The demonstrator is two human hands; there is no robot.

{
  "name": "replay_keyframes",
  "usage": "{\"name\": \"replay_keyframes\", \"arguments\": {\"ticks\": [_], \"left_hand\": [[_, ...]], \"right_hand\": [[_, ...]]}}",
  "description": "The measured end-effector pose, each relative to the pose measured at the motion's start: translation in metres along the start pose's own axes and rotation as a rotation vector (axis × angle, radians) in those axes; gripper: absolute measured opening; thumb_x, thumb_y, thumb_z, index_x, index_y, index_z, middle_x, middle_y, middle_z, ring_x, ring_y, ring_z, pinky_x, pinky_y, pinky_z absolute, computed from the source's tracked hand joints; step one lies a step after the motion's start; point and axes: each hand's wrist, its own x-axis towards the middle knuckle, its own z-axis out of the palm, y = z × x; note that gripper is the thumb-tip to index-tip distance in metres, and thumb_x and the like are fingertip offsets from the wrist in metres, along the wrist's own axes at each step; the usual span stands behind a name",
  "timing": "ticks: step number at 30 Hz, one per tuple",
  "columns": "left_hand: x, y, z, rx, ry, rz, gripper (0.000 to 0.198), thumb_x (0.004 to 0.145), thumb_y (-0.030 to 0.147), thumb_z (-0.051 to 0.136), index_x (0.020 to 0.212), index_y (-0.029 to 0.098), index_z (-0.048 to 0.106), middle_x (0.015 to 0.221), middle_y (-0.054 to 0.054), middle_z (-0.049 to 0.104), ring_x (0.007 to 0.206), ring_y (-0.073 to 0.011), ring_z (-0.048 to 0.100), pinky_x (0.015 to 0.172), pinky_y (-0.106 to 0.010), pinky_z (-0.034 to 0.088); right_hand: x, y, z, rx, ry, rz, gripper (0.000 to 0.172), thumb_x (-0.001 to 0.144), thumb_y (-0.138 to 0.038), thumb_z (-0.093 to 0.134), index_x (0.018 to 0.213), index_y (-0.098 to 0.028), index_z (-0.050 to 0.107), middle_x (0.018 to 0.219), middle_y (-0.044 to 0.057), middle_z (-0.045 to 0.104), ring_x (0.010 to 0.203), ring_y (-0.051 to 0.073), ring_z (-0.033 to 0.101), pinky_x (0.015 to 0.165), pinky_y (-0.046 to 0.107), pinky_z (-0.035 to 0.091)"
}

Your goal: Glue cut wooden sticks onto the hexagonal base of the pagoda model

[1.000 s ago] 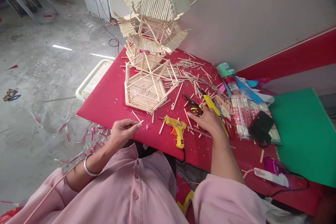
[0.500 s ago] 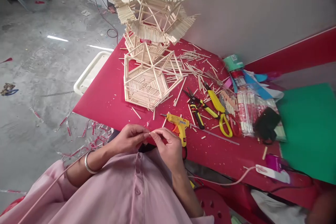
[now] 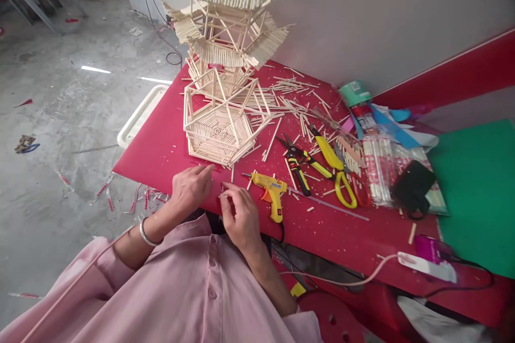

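Observation:
My left hand point(image 3: 192, 187) is over the near edge of the red tabletop point(image 3: 153, 144), back upward. Its fingers stretch toward the near corner of a hexagonal stick frame point(image 3: 219, 131); its thumb is hidden. To the right, my right hand point(image 3: 241, 217) has loosely bent fingers, with a small gap between thumb and forefinger. I see nothing held in either hand. A yellow glue gun point(image 3: 273, 190) lies just right of my right hand, its nozzle pointing left. Behind the hexagonal frame rises a tiered stick tower point(image 3: 229, 21) with slatted roofs.
Loose sticks point(image 3: 293, 99) litter the table's back. Pliers point(image 3: 298, 171), a yellow-handled cutter point(image 3: 328, 153) and scissors point(image 3: 345, 190) lie right of the glue gun. Further right are bagged sticks point(image 3: 376, 171), a black object point(image 3: 414, 187) and a green sheet point(image 3: 478, 187). A power strip point(image 3: 426, 267) sits near the front edge.
My hands, which were pinched together at the table edge, have come apart. The left has moved forward toward the frame; the right has shifted slightly left. The view has shifted slightly.

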Motion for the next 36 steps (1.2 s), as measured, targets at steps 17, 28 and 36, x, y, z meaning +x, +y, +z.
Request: {"name": "replay_keyframes", "arguments": {"ticks": [17, 28, 36], "left_hand": [[0.027, 0.010, 0.003, 0.104, -0.190, 0.094, 0.028, 0.098, 0.023, 0.045, 0.097, 0.022, 0.073, 0.074, -0.005, 0.069, 0.069, -0.0184, 0.060, 0.056, -0.029, 0.029], [0.008, 0.002, -0.008, -0.265, -0.012, 0.012, 0.025, 0.099, 0.027, 0.044, 0.084, 0.019, 0.063, 0.083, -0.005, 0.068, 0.071, -0.0159, 0.061, 0.064, -0.026, 0.043], [0.011, 0.007, -0.021, -0.953, -0.025, -0.354, 0.014, 0.083, 0.030, 0.066, 0.089, 0.019, 0.072, 0.078, -0.004, 0.068, 0.059, -0.0131, 0.059, 0.059, -0.025, 0.048]], "right_hand": [[-0.009, 0.015, 0.022, -0.041, 0.254, -0.157, 0.016, 0.091, -0.012, 0.056, 0.102, -0.021, 0.063, 0.093, 0.007, 0.074, 0.084, 0.017, 0.069, 0.078, 0.032, 0.057], [-0.005, 0.001, 0.005, 0.072, 0.271, 0.073, 0.010, 0.093, -0.026, 0.060, 0.096, -0.020, 0.067, 0.083, 0.003, 0.074, 0.072, 0.012, 0.070, 0.070, 0.022, 0.057], [0.019, 0.001, 0.020, -0.153, 0.108, 0.075, 0.030, 0.100, -0.025, 0.044, 0.110, -0.019, 0.072, 0.089, 0.009, 0.069, 0.081, 0.018, 0.068, 0.075, 0.030, 0.057]]}}
